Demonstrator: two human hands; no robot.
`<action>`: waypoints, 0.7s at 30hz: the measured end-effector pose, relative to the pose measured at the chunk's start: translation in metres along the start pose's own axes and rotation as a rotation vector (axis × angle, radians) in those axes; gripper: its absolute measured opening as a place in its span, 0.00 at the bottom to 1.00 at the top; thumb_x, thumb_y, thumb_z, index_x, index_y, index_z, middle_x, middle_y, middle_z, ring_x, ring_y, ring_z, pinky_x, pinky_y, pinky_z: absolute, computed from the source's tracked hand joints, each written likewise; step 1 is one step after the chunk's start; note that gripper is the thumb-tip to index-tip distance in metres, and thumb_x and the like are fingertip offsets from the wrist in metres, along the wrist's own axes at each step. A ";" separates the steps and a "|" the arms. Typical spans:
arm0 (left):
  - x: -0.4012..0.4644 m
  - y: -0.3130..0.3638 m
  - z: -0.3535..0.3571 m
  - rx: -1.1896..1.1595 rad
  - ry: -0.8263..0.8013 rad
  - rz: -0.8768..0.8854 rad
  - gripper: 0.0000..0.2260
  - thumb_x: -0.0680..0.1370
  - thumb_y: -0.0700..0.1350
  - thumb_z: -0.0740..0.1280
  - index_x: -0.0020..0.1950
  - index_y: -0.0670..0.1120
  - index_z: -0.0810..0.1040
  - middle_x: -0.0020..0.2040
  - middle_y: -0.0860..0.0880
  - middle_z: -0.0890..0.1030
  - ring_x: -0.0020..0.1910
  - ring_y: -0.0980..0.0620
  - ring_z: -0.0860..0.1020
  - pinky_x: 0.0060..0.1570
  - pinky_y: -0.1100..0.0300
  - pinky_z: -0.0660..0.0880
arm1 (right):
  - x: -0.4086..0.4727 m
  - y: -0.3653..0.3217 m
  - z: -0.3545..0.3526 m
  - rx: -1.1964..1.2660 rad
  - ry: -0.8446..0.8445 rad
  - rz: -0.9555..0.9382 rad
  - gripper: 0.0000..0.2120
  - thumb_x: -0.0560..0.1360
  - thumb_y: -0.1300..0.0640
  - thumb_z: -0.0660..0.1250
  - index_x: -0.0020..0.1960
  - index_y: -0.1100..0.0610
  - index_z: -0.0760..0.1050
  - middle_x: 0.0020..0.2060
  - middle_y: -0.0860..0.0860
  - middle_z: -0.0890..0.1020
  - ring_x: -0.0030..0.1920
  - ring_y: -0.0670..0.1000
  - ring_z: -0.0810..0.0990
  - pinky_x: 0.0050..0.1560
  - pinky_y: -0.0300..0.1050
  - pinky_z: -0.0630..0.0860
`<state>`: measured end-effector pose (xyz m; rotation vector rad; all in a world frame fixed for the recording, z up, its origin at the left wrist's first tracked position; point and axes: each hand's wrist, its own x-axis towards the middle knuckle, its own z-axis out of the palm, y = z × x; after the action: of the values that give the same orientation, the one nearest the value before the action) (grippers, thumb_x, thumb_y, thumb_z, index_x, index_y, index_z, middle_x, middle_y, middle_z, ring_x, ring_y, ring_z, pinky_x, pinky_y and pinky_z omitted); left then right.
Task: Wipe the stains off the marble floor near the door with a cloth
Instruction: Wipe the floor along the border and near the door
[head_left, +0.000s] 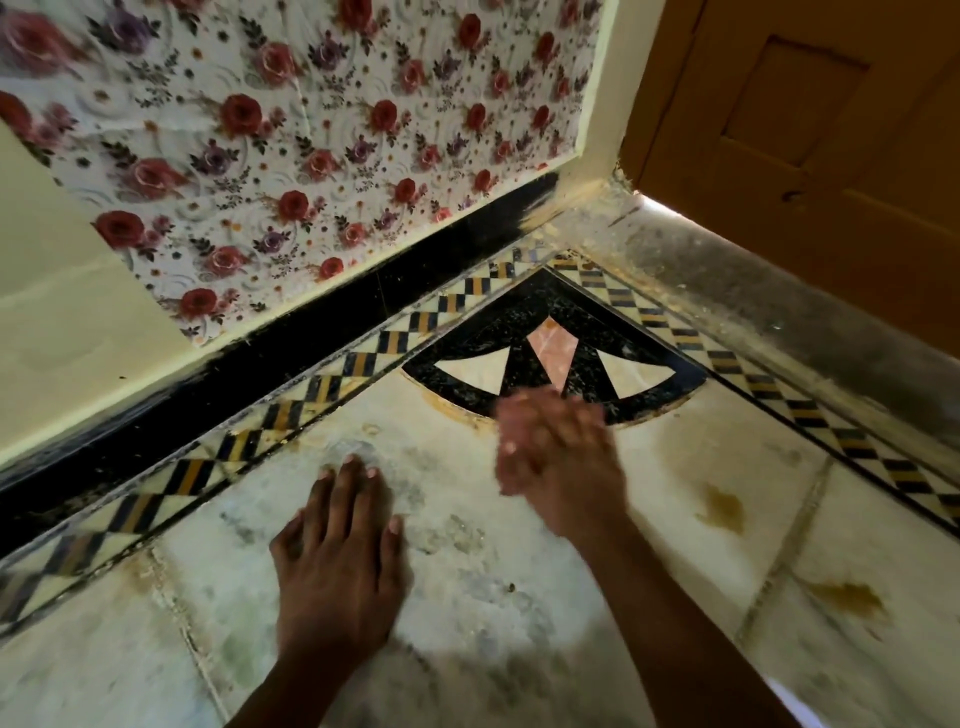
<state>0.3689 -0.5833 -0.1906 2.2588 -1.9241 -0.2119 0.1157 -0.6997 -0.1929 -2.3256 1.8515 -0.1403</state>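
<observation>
My left hand (340, 551) lies flat on the pale marble floor (467, 582), palm down with fingers straight. My right hand (553, 457) is blurred with motion a little above or on the floor, at the edge of the black fan-shaped inlay (556, 317) in the corner; its fingers look extended and no cloth shows in it. Brownish-yellow stains mark the floor to the right: one stain (722, 506) closer to the border and a second stain (849, 597) lower down. No cloth is in view.
A brown wooden door (810, 130) stands at the upper right above a dusty stone threshold (779, 301). A floral-papered wall (322, 145) with a black skirting (322, 332) runs along the left. A checkered border (291, 405) frames the floor corner.
</observation>
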 end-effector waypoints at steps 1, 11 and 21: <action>0.001 0.001 0.000 -0.001 -0.008 -0.003 0.31 0.85 0.62 0.44 0.86 0.54 0.58 0.88 0.52 0.52 0.87 0.51 0.50 0.74 0.44 0.58 | 0.011 0.015 -0.003 -0.010 0.037 0.184 0.34 0.82 0.32 0.39 0.86 0.40 0.45 0.87 0.53 0.51 0.86 0.63 0.50 0.84 0.66 0.48; 0.001 0.000 0.002 -0.043 0.002 -0.008 0.29 0.85 0.62 0.45 0.87 0.57 0.55 0.88 0.56 0.51 0.87 0.53 0.50 0.74 0.45 0.59 | 0.080 -0.021 -0.007 0.019 -0.079 0.054 0.34 0.84 0.32 0.41 0.86 0.39 0.37 0.87 0.50 0.42 0.86 0.62 0.42 0.84 0.65 0.38; 0.002 0.002 0.006 -0.051 0.063 -0.037 0.28 0.85 0.61 0.48 0.85 0.57 0.60 0.87 0.55 0.57 0.86 0.51 0.56 0.73 0.43 0.61 | 0.177 -0.003 -0.017 0.065 -0.069 0.403 0.39 0.82 0.30 0.44 0.87 0.46 0.39 0.86 0.59 0.40 0.85 0.67 0.40 0.82 0.70 0.36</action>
<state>0.3658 -0.5854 -0.1957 2.2418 -1.8267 -0.1892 0.1554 -0.8728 -0.1808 -1.8434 2.1952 -0.0662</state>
